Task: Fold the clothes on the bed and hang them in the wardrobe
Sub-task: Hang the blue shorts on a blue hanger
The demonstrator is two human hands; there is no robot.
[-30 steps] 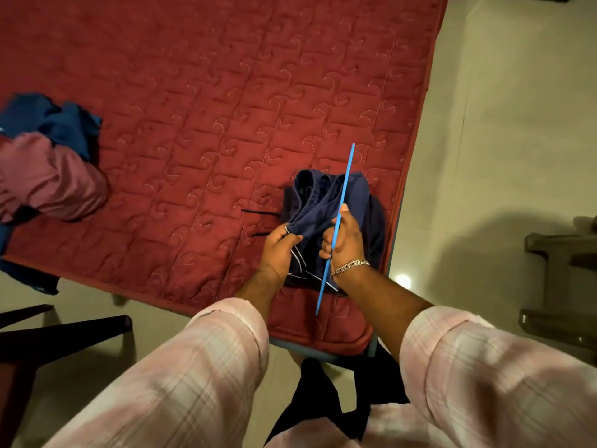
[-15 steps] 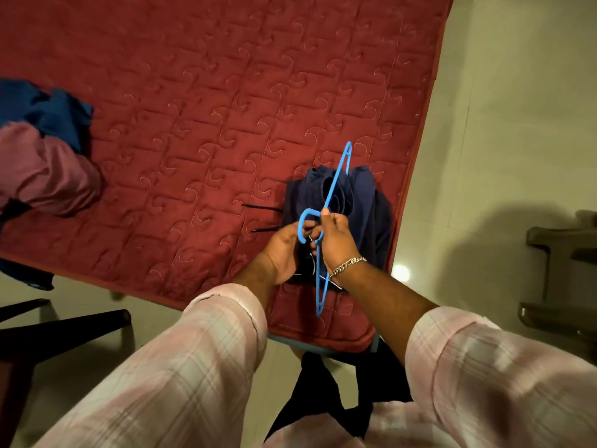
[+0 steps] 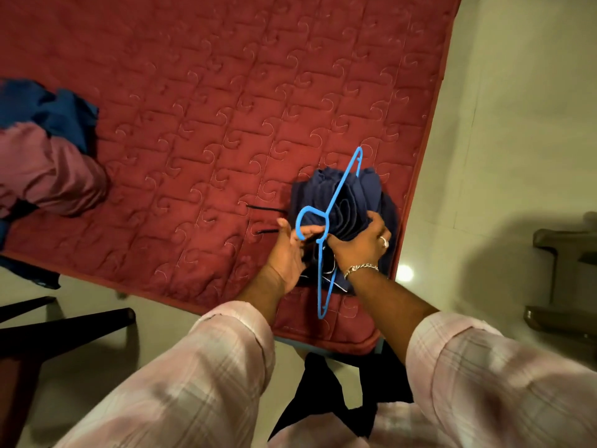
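A folded navy garment (image 3: pixel 371 192) with black drawstrings lies near the right front corner of the red quilted bed (image 3: pixel 210 108). A blue plastic hanger (image 3: pixel 340 187) stands tilted over it, with its hook pointing left. My left hand (image 3: pixel 286 253) pinches the hanger at the neck below the hook. My right hand (image 3: pixel 361 242), wearing a ring and a bracelet, grips the folded edge of the navy garment, which seems to pass through the hanger.
A pile of loose clothes lies at the bed's left edge: a pink garment (image 3: pixel 48 169) and a blue one (image 3: pixel 61 108). Dark chair legs (image 3: pixel 64 321) stand on the floor at the lower left. Brown furniture (image 3: pixel 565 253) stands on the right.
The hanger has turned from edge-on to showing its hook. My right hand left the hanger and took the garment's fold, while my left hand took the hanger's neck.
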